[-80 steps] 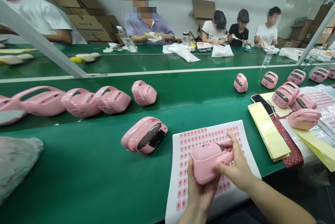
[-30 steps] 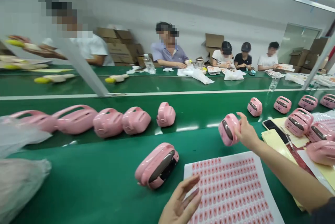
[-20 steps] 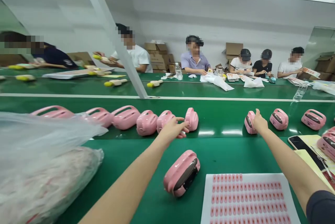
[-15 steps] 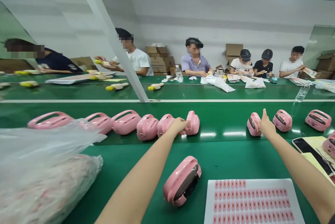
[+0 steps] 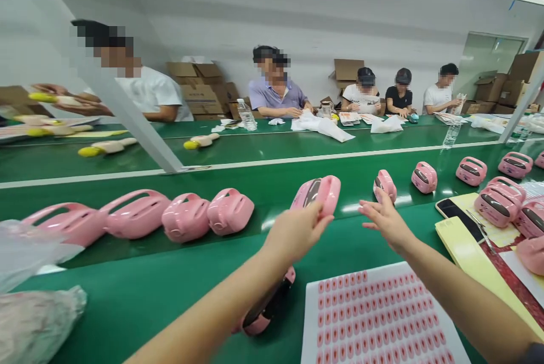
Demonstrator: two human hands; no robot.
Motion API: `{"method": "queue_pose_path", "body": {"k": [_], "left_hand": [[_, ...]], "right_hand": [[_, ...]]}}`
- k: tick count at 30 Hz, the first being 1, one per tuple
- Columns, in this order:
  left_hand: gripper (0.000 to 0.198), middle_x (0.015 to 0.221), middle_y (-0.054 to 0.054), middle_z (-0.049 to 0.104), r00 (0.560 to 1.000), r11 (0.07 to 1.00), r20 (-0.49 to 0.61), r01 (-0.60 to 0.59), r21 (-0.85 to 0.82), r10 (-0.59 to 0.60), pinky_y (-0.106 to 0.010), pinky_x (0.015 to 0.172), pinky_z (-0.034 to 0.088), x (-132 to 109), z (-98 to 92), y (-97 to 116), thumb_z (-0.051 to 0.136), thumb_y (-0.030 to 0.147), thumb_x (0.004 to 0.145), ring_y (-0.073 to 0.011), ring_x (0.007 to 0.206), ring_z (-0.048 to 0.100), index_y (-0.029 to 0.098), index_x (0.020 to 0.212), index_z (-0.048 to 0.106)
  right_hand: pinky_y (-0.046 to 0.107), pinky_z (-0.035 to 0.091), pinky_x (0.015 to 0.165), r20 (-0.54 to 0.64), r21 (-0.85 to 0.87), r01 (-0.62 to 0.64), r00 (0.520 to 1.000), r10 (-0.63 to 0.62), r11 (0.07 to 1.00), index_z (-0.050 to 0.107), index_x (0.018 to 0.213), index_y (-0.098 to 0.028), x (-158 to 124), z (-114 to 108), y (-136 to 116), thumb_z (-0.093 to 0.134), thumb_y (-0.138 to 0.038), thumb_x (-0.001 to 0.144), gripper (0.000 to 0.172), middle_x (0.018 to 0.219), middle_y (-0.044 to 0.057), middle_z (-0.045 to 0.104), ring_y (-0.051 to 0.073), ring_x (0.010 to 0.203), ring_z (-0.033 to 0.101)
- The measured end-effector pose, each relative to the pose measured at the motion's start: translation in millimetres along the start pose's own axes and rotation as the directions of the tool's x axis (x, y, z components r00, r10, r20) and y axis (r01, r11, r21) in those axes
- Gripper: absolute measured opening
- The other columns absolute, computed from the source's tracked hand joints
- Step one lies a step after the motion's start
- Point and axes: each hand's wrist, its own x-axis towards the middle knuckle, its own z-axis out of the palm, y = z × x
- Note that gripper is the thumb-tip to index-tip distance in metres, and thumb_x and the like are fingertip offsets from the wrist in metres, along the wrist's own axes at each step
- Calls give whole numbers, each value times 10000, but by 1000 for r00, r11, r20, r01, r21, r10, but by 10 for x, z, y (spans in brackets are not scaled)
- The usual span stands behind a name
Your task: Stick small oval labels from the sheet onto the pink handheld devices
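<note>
My left hand point(image 5: 295, 233) is closed round the end of a pink plastic casing point(image 5: 329, 194) with a carry handle and a dark window, tilted above the green bench. To its right, my right hand point(image 5: 389, 222) is open, fingers spread, with nothing in it. Just beyond those fingers stands a similar pink casing point(image 5: 385, 185). Another pink casing point(image 5: 257, 324) lies on the bench, partly hidden under my left forearm. Between my forearms lies a white sheet of small pink stickers point(image 5: 340, 318).
Several pink casings point(image 5: 187, 218) stand in a row at left, and more point(image 5: 471, 171) at right. A plastic bag point(image 5: 38, 324) lies at front left. A phone point(image 5: 457, 218), scissors point(image 5: 482, 231) and yellow paper point(image 5: 471, 256) are at right. Several co-workers sit opposite.
The view has turned right. My left hand has lifted a pink casing from the row. My right hand has come away from the casing at right, fingers now spread.
</note>
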Motion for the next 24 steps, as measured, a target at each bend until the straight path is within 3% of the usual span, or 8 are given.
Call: {"method": "queue_pose_path", "body": {"k": [3,8,11,13,16,20,22,24], "left_hand": [[207,428,35,393,994,864,69,-43,-501,90,-237,586,411,-479,419,141,751,132,567,-239,641,599,228,529,571],[154,575,-100,587,985,673,153,60,-737,81,-261,695,500,-995,808,-54,550,93,762,-264,788,647,172,732,679],[343,988,-96,679,986,276,-11,35,-960,-166,-204,828,488,-1157,909,-335,630,78,737,-215,1061,597,209,1053,636],[625,1158,-40,652,978,129,93,118,-985,-186,-236,903,466,-1271,1051,-492,701,73,682,-210,1172,537,300,1238,526],[825,1165,-69,673,913,-104,409,407,-907,7,-462,996,406,-1489,1366,-668,774,207,638,-324,1230,476,326,1363,398],[817,1204,-102,641,810,-268,542,586,-765,225,-632,1015,279,-1713,1644,-845,757,312,650,-399,1241,422,334,1376,382],[775,1247,-125,604,789,-282,570,615,-737,229,-662,981,297,-1740,1644,-891,714,390,682,-420,1227,428,327,1378,380],[796,1271,-123,585,808,-272,568,589,-761,160,-662,948,341,-1719,1580,-910,697,417,684,-428,1204,453,343,1392,342]], "right_hand": [[340,521,798,-32,94,40,999,-38,995,159,1403,-208,-184,131,17,643,-326,704,858,1279,151,541,216,1054,605],[280,533,589,-185,137,-25,982,50,990,214,1365,-238,-512,-157,249,494,-166,700,725,1054,62,644,174,798,664],[231,476,481,-232,172,-143,955,182,975,310,1311,-219,-724,-407,370,459,-134,684,650,770,-16,630,144,608,624],[223,468,495,-249,125,-143,953,171,982,410,1239,-224,-869,-486,437,474,-129,687,563,717,-31,610,138,601,605],[249,496,583,-176,-68,-93,981,80,993,446,1232,-244,-1056,-497,503,502,-125,711,537,777,-26,630,144,670,610],[288,514,674,-17,-383,-3,1000,-3,924,412,1316,-224,-1082,-669,408,577,-186,747,594,873,-3,637,138,701,615],[286,518,669,-152,-525,-41,987,-46,850,476,1268,-213,-957,-933,271,638,-258,744,550,985,31,632,139,731,618],[290,510,751,-379,-610,-158,919,-111,776,571,1139,-191,-773,-1276,131,640,-278,771,384,1067,53,616,163,888,608]]}}
